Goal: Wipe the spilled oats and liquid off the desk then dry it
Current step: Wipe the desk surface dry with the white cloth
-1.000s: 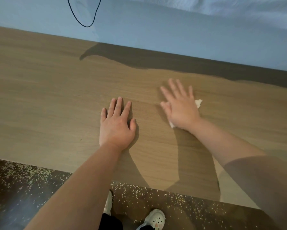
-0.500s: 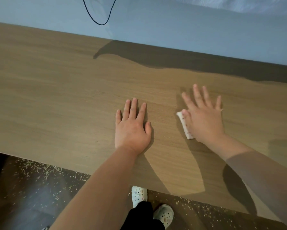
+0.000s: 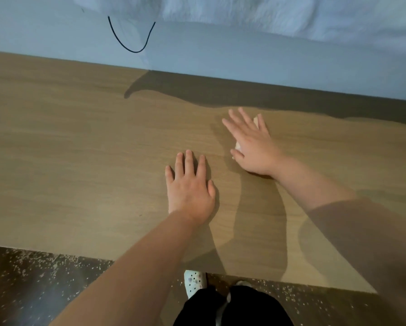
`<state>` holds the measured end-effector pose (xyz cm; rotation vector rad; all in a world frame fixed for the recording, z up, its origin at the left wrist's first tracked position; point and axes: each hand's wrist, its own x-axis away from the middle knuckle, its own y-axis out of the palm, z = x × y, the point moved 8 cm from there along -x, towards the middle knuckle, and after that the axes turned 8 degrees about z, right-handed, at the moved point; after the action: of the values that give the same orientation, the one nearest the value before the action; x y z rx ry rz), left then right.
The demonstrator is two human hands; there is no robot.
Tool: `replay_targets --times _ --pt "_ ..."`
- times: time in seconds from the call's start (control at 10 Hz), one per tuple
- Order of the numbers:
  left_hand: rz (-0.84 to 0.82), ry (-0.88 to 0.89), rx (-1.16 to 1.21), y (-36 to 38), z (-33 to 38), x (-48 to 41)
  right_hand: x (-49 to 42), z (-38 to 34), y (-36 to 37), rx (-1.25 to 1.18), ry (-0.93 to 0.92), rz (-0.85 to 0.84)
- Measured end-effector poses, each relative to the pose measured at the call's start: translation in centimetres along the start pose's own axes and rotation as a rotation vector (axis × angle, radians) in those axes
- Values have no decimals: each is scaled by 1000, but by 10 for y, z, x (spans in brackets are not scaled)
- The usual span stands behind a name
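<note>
Both grips are flat-open: left hand (image 3: 190,191) rests bare on the bench (image 3: 79,161), right hand (image 3: 251,147) presses a white wipe (image 3: 237,146) under its palm, further back. Bench looks clean, so probably just drying left, though oats (image 3: 28,271) dot the floor (image 3: 21,304).

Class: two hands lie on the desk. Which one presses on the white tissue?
The right hand, farther back: the white tissue peeks out under its straight fingers. The left hand rests flat on bare desk.
</note>
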<state>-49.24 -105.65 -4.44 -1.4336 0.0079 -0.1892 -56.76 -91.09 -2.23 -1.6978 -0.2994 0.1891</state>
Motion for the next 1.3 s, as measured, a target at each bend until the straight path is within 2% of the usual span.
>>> replay_targets --times 0.1,0.2,0.3,0.4,0.5,0.6,0.7,0.8,0.9,1.0,1.1,1.2,1.3 --pt "105 -24 62 -20 -15 -28 2 27 -28 -57 313 138" --pt "139 -82 84 -24 -33 -67 16 40 -14 -211 720 157" --pt "99 -127 82 -10 -37 -87 21 31 18 -104 736 97" --pt "106 -138 51 -3 -37 -90 5 44 22 44 582 169" --pt "116 -141 59 -4 -38 -89 -21 76 12 -4 704 216" --pt "131 -142 73 -6 -37 -89 -45 52 1 -93 735 290" --pt "143 -142 83 -5 -38 -89 -63 -34 10 -138 208 260" --pt "138 -143 89 -4 -37 -88 -59 0 8 -69 232 286" --pt "135 -144 87 -4 -36 -89 -52 84 -6 68 605 343" --pt "130 -143 90 -5 -37 -89 -85 71 -4 -38 467 322" --pt "140 -144 93 -5 -37 -88 -116 6 11 -106 66 174" --pt "147 -143 93 -4 -37 -89 -118 4 18 -78 -7 69" --pt "127 -138 91 -5 -37 -88 -92 46 13 -7 66 108"
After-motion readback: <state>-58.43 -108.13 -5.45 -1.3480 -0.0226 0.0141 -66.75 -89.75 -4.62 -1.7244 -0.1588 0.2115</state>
